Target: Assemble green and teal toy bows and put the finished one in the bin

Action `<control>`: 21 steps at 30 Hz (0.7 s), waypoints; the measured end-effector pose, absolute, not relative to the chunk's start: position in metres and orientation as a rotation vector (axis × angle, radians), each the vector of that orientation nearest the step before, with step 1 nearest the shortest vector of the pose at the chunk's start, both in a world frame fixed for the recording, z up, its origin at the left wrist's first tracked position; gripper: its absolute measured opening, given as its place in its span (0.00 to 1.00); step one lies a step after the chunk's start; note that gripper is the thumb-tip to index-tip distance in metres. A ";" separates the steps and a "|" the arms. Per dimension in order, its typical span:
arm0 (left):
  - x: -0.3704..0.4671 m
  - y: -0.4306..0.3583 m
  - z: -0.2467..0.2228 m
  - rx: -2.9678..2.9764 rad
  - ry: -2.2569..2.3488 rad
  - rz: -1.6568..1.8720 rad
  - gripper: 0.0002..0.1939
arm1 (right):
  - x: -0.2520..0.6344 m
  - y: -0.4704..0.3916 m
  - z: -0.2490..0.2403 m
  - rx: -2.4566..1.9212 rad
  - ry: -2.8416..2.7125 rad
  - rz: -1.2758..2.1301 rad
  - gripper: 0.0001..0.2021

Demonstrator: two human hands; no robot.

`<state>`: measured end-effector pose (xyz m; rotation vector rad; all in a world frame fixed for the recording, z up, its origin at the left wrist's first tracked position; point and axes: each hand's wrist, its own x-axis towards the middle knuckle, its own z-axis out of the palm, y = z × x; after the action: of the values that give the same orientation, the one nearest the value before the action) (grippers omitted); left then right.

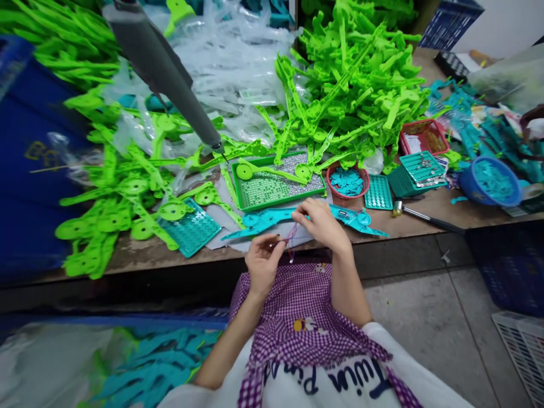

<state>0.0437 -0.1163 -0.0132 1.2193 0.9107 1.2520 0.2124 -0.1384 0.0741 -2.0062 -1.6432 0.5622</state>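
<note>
My left hand (pixel 262 262) hovers just off the table's front edge, fingers pinched on a thin red thread (pixel 290 237). My right hand (pixel 322 224) rests on the table edge beside it, fingers curled on the same thread and touching a long teal plastic part (pixel 272 218) lying flat along the edge. Whether something small sits between the fingers is not visible. Behind the hands stands a green tray (pixel 249 205) filled with small silvery pieces.
Heaps of green plastic parts (pixel 352 79) and clear bags cover the table. A grey hanging tool (pixel 165 73) points down at left. A red bowl (pixel 347 182), teal trays (pixel 378 192), a hammer (pixel 425 216), a blue bowl (pixel 491 181) lie right. Blue crates stand on the floor.
</note>
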 end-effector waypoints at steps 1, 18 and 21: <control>0.044 -0.114 -0.012 1.130 0.903 1.251 0.16 | 0.212 -0.139 0.072 -2.023 -1.642 0.562 0.13; 0.020 -0.111 -0.002 1.655 0.739 0.955 0.05 | 0.205 -0.174 0.027 -2.014 -1.605 0.327 0.14; 0.016 -0.112 -0.008 1.402 0.605 0.879 0.11 | 0.209 -0.171 0.018 -2.066 -1.573 0.350 0.14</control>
<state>0.0162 -0.1117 -0.0079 1.4017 0.6051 0.8792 0.2086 -0.1710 0.0175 -2.0662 -1.5734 0.3503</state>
